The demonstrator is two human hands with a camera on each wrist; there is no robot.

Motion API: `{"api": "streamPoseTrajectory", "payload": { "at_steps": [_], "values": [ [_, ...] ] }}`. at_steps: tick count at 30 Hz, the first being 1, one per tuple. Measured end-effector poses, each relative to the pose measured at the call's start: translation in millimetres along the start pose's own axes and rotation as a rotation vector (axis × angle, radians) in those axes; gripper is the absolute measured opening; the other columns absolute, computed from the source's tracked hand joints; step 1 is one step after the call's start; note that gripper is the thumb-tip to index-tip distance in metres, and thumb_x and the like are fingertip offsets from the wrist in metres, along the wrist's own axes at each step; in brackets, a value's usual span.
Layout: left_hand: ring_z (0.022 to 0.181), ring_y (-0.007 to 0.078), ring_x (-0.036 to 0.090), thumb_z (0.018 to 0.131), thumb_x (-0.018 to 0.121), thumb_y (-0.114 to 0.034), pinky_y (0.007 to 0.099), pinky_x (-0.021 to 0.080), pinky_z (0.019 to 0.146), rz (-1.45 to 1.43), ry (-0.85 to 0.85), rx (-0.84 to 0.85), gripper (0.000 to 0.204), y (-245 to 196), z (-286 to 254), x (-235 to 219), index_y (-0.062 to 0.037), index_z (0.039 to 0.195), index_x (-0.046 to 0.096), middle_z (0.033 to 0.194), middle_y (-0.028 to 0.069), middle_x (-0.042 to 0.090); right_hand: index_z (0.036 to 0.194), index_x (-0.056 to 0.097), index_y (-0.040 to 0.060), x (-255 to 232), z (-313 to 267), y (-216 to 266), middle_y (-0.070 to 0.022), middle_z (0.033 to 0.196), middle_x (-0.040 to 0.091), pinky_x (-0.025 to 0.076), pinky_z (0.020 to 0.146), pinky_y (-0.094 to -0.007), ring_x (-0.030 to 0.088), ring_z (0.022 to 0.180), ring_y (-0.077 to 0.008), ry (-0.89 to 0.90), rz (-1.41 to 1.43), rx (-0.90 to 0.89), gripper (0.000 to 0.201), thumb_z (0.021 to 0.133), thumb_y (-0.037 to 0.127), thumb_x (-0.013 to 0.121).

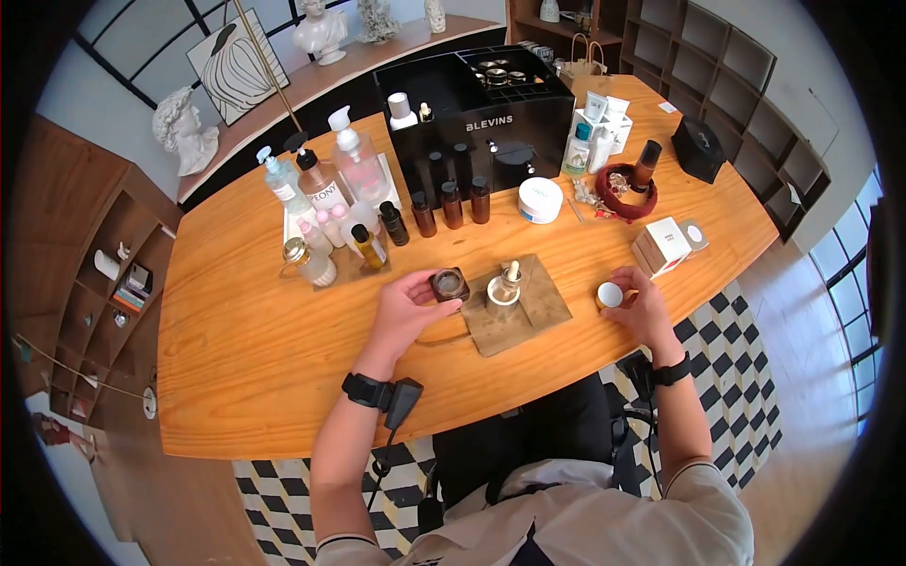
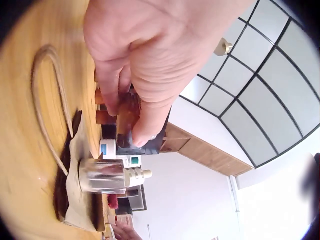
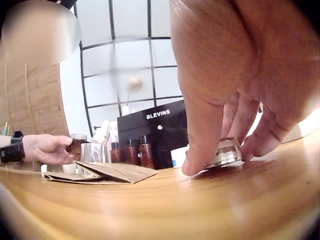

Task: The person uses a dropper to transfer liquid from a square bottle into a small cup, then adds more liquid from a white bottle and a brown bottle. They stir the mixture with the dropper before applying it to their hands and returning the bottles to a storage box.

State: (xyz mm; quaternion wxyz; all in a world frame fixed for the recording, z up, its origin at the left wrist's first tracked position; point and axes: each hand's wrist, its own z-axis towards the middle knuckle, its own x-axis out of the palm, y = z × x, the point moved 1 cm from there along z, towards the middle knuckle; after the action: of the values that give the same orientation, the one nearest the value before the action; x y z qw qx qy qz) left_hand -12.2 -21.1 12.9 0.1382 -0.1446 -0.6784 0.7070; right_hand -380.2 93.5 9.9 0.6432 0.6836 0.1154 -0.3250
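Note:
The left hand (image 1: 408, 307) grips a small dark brown jar (image 1: 449, 284) without a lid, held just left of a folded brown paper bag (image 1: 538, 304). On that bag stands a clear bottle (image 2: 102, 175) with a cream dropper top (image 1: 511, 272). At the right, thumb and fingers of the right hand (image 1: 639, 307) pinch a small round lid (image 1: 610, 295), its white inside facing up. In the right wrist view the lid (image 3: 227, 153) shows a metallic side and is at the tabletop.
Pump bottles (image 1: 357, 165) and small bottles stand at the back left, with brown bottles (image 1: 452, 206) before a black case (image 1: 472, 123). A white jar (image 1: 540, 200), a red ring-shaped band (image 1: 627, 194) and a white box (image 1: 661, 245) are farther right. The bag's handle (image 2: 45, 110) loops leftward.

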Motion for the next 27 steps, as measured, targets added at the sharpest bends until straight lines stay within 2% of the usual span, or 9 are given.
{"api": "streamPoseTrajectory", "payload": {
  "at_steps": [2,4,5,8,13,17,19,22,27],
  "values": [
    [0.105,0.0133,0.066,0.080,0.080,0.003,0.0273,0.054,0.094,-0.060,-0.024,-0.017,0.048,0,4,6,0.0031,0.125,0.063,0.116,0.0079,0.070,0.122,0.060,0.0053,0,-1,-1,-0.0059,0.105,0.070,0.052,0.077,-0.0299,0.065,0.099,-0.0157,0.006,-0.027,0.003,0.065,0.064,0.003,0.088],
    [0.105,0.0133,0.066,0.081,0.080,0.004,0.0271,0.054,0.094,-0.124,-0.049,-0.032,0.048,1,8,11,0.0035,0.125,0.063,0.117,0.0079,0.070,0.119,0.065,0.0033,-2,-2,4,-0.0051,0.106,0.070,0.051,0.075,-0.0277,0.065,0.095,-0.0151,-0.114,-0.148,-0.189,0.055,0.069,0.008,0.088],
    [0.105,0.0134,0.066,0.081,0.079,0.004,0.0271,0.054,0.093,-0.151,-0.080,-0.037,0.048,3,8,12,0.0038,0.125,0.062,0.117,0.0079,0.069,0.119,0.065,0.0033,-2,1,12,-0.0051,0.106,0.070,0.051,0.075,-0.0277,0.065,0.095,-0.0151,-0.114,-0.150,-0.190,0.055,0.069,0.008,0.088],
    [0.104,0.0136,0.066,0.081,0.079,0.004,0.0271,0.054,0.093,-0.207,-0.133,-0.030,0.047,10,11,19,0.0040,0.126,0.062,0.117,0.0081,0.069,0.112,0.071,0.0003,14,16,54,-0.0055,0.104,0.071,0.050,0.074,-0.0269,0.064,0.091,-0.0124,0.044,0.335,-0.164,0.040,0.083,0.025,0.083],
    [0.104,0.0140,0.067,0.081,0.079,0.005,0.0273,0.054,0.093,-0.193,-0.164,-0.033,0.049,23,13,22,0.0037,0.127,0.061,0.118,0.0083,0.069,0.114,0.072,-0.0008,72,40,95,-0.0071,0.096,0.071,0.049,0.070,-0.0260,0.060,0.081,-0.0109,0.212,0.333,-0.328,0.042,0.086,0.029,0.082],
    [0.105,0.0141,0.067,0.080,0.080,0.005,0.0274,0.054,0.093,-0.197,-0.122,-0.031,0.054,31,14,25,0.0031,0.130,0.059,0.119,0.0088,0.069,0.110,0.074,-0.0001,91,40,98,-0.0067,0.094,0.070,0.048,0.069,-0.0259,0.058,0.078,-0.0107,0.267,0.351,-0.261,0.036,0.087,0.026,0.081],
    [0.105,0.0138,0.067,0.080,0.079,0.006,0.0272,0.055,0.092,-0.200,-0.125,0.001,0.056,29,12,26,0.0028,0.131,0.057,0.120,0.0091,0.069,0.107,0.076,0.0013,94,42,97,-0.0054,0.093,0.070,0.047,0.068,-0.0253,0.058,0.076,-0.0098,0.251,0.352,-0.337,0.028,0.087,0.022,0.080],
    [0.105,0.0137,0.067,0.080,0.079,0.006,0.0268,0.055,0.091,-0.199,-0.082,-0.010,0.056,34,12,24,0.0024,0.131,0.057,0.119,0.0093,0.068,0.104,0.078,0.0029,88,40,102,-0.0045,0.093,0.069,0.046,0.068,-0.0248,0.057,0.076,-0.0092,0.233,0.474,-0.317,0.022,0.087,0.016,0.079],
    [0.104,0.0138,0.067,0.080,0.079,0.007,0.0272,0.056,0.091,-0.188,-0.060,-0.027,0.054,36,12,23,0.0022,0.130,0.058,0.119,0.0090,0.068,0.103,0.078,0.0029,78,43,106,-0.0045,0.093,0.069,0.047,0.068,-0.0248,0.059,0.077,-0.0098,0.236,0.479,-0.370,0.021,0.085,0.014,0.080]
  ]
}}
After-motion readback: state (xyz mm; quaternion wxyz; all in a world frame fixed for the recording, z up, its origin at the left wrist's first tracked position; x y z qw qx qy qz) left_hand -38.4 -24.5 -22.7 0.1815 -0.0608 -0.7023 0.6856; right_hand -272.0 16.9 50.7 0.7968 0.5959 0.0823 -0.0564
